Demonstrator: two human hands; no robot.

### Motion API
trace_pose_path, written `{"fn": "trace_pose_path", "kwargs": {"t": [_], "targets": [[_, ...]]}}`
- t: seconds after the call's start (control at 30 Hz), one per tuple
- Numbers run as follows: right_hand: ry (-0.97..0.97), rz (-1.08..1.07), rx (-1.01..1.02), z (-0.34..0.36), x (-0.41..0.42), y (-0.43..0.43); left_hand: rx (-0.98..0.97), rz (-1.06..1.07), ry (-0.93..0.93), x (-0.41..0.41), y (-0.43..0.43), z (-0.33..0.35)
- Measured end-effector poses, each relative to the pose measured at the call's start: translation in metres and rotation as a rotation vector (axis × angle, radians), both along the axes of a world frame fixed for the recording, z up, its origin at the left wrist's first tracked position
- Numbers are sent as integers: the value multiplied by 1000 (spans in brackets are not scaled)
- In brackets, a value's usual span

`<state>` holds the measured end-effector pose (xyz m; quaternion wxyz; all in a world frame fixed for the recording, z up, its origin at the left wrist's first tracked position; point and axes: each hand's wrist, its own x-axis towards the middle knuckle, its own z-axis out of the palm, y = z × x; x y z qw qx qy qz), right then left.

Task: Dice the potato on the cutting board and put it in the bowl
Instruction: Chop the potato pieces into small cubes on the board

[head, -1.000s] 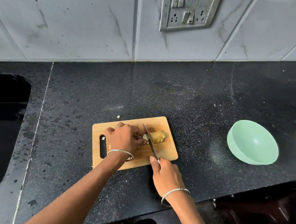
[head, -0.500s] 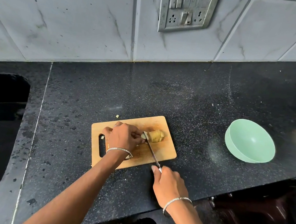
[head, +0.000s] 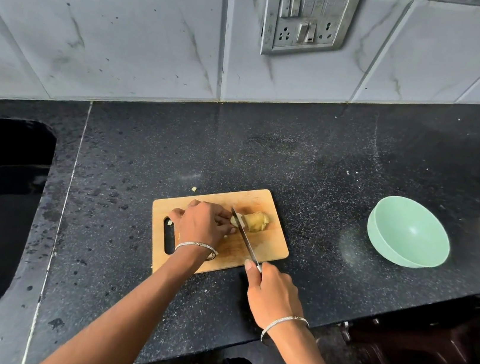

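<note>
At mid-frame on the cutting board [head: 273, 248], the left hand [head: 202, 223] pins the potato [head: 257, 222] and the right hand [head: 273, 296] grips the knife [head: 245, 238], its blade across the cut end. It seems best to tuck the fingertips [head: 225, 222] back and slice straight down; the bowl [head: 393, 255] sits empty at right on the desk [head: 327, 170].

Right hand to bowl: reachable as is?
Probably yes: nothing stands on the counter between the right hand and the bowl. It grips the knife though.
</note>
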<state>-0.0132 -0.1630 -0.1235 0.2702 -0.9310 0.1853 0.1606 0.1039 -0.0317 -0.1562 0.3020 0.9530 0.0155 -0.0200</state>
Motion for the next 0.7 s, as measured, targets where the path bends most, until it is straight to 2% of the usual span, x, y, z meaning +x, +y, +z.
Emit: {"fn": "trace_pose_path", "kwargs": {"t": [0.37,0.7], "targets": [[-8,21,25,1,2,-2,-13,51,25,2,-1,-1],[-31,42,-40,3,2,-4,-35,62,63,3,-2,-1]]}}
